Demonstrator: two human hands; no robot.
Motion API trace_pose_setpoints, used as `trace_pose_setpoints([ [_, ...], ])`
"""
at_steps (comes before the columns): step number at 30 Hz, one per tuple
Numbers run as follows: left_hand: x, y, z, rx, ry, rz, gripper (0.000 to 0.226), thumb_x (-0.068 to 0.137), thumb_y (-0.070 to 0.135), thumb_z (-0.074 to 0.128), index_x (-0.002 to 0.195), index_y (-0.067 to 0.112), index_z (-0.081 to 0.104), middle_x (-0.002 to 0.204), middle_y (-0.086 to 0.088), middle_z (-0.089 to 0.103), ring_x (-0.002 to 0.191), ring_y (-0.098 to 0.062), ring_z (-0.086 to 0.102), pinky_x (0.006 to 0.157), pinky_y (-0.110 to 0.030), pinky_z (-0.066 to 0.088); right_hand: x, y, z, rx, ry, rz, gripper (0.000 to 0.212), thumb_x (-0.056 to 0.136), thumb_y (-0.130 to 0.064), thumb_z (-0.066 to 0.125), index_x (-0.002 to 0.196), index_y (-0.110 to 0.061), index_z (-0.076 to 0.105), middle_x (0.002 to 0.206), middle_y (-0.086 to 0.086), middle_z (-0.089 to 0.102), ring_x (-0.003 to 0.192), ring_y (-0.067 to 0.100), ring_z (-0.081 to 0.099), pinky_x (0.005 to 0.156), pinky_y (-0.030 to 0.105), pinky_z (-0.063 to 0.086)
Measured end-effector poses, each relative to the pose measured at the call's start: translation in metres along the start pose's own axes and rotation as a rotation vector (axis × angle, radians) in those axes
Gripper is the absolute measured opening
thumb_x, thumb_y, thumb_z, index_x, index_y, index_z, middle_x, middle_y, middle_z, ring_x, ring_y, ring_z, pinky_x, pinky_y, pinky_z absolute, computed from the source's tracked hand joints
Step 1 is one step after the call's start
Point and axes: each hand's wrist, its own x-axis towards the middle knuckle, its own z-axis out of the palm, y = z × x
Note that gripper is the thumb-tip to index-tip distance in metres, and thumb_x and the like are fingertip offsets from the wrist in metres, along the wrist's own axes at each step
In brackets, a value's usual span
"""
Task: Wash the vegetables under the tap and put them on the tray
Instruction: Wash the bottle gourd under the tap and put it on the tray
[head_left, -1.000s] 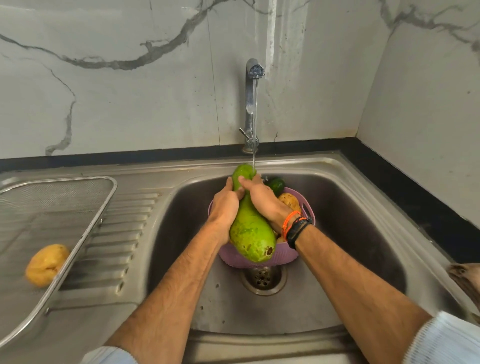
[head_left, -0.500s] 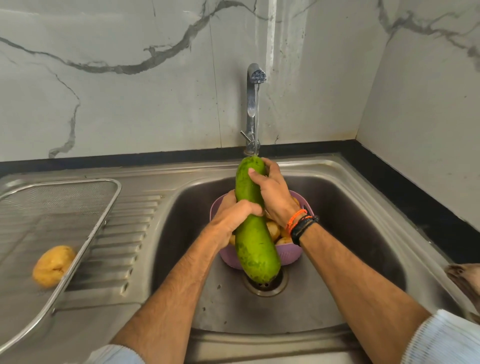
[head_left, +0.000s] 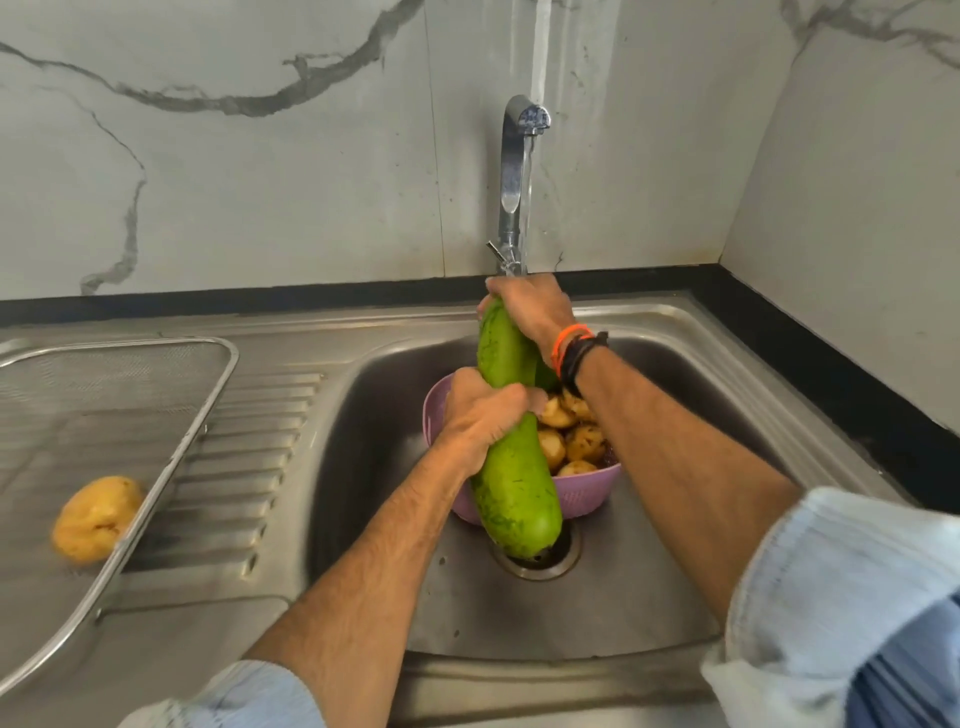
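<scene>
A long green gourd (head_left: 517, 483) stands nearly upright in the sink, its lower end over the drain (head_left: 540, 558). My left hand (head_left: 483, 415) grips its middle. My right hand (head_left: 530, 309) is curled over its top end, right under the running tap (head_left: 517, 171). Behind the gourd a purple colander (head_left: 582, 493) holds several potatoes (head_left: 571, 436). One washed potato (head_left: 96, 519) lies on the wire mesh tray (head_left: 156, 467) at the left.
The steel sink basin (head_left: 649, 571) sits right of a ribbed draining board (head_left: 244, 467) under the tray. A black counter strip (head_left: 857, 374) and marble walls close off the back and right.
The gourd has been turned from tilted to nearly upright and raised. My right hand slid up to its top end while my left hand kept hold of the middle.
</scene>
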Motion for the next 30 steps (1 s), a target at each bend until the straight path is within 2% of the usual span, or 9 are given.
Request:
trace_pose_setpoints([
  [3,-0.008,0.006,0.001,-0.067,-0.059,-0.021,0.021,0.069,0.003,0.077,0.066,0.008,0.057,0.045,0.001,0.061,0.049,-0.02,0.06,0.052,-0.03,0.052,0.013,0.002,-0.011,0.319,-0.251,0.125,0.027,0.092,-0.017,0.055,0.071,-0.003,0.065,0.071,0.008,0.069,0.071,0.022,0.065,0.068,0.029,0.058],
  [7,-0.011,0.011,0.004,-0.094,-0.076,-0.04,0.013,0.067,-0.001,0.074,0.075,-0.002,0.064,0.051,-0.009,0.062,0.04,-0.02,0.059,0.043,-0.027,0.049,0.005,0.019,-0.012,0.82,-0.314,0.087,0.014,0.091,-0.018,0.06,0.082,-0.007,0.06,0.075,0.009,0.064,0.067,0.019,0.064,0.067,0.028,0.057],
  [11,-0.007,0.006,0.007,-0.08,-0.056,-0.016,0.011,0.063,0.002,0.074,0.073,0.001,0.07,0.055,-0.007,0.067,0.043,-0.018,0.063,0.044,-0.027,0.051,-0.008,0.034,0.002,0.487,0.047,-0.117,0.012,0.083,-0.033,0.075,0.081,-0.023,0.068,0.082,0.006,0.07,0.076,0.024,0.067,0.074,0.038,0.058],
  [14,-0.003,0.004,0.009,-0.082,-0.029,0.012,0.014,0.054,0.015,0.072,0.065,0.007,0.069,0.053,-0.003,0.066,0.048,-0.019,0.064,0.05,-0.03,0.053,-0.015,0.027,0.003,0.055,0.255,-0.25,0.016,0.085,-0.043,0.07,0.084,-0.027,0.069,0.086,-0.003,0.068,0.09,0.02,0.061,0.082,0.028,0.048],
  [19,0.004,-0.003,0.014,-0.018,-0.029,0.05,0.043,0.029,0.03,0.07,0.068,0.013,0.074,0.065,-0.008,0.073,0.07,-0.03,0.073,0.064,-0.054,0.061,-0.002,-0.001,-0.006,-0.184,0.186,-0.033,0.022,0.084,-0.034,0.066,0.084,-0.015,0.078,0.084,-0.003,0.07,0.084,0.018,0.057,0.075,0.023,0.042],
  [22,-0.002,0.0,0.01,0.003,-0.045,0.022,0.031,0.037,0.021,0.074,0.066,0.009,0.071,0.064,-0.009,0.072,0.063,-0.028,0.071,0.059,-0.049,0.059,0.013,-0.002,-0.018,-0.018,-0.23,0.081,0.017,0.086,-0.019,0.066,0.074,-0.008,0.07,0.068,0.0,0.071,0.069,0.018,0.065,0.066,0.028,0.054],
  [25,-0.004,0.003,0.008,-0.017,-0.067,0.003,0.028,0.044,0.014,0.076,0.071,0.008,0.069,0.06,-0.009,0.068,0.053,-0.024,0.066,0.053,-0.042,0.058,0.017,0.011,-0.025,0.436,-0.55,0.055,0.028,0.093,-0.012,0.057,0.066,-0.006,0.061,0.066,0.007,0.063,0.066,0.021,0.062,0.075,0.033,0.054],
  [28,-0.004,0.005,0.008,-0.077,-0.062,-0.019,0.018,0.055,0.003,0.075,0.071,0.006,0.068,0.054,-0.008,0.064,0.047,-0.022,0.062,0.051,-0.033,0.055,0.013,0.029,-0.013,0.738,-0.442,-0.075,0.01,0.085,-0.012,0.064,0.078,-0.006,0.063,0.074,0.008,0.065,0.069,0.021,0.062,0.076,0.036,0.053],
  [30,-0.001,0.004,0.009,-0.082,-0.062,-0.002,0.015,0.056,0.001,0.074,0.069,0.007,0.07,0.055,-0.008,0.065,0.049,-0.021,0.063,0.054,-0.035,0.056,0.007,0.039,-0.004,0.649,-0.202,-0.174,0.01,0.074,-0.017,0.075,0.079,-0.013,0.068,0.079,0.007,0.069,0.074,0.022,0.065,0.08,0.043,0.057],
])
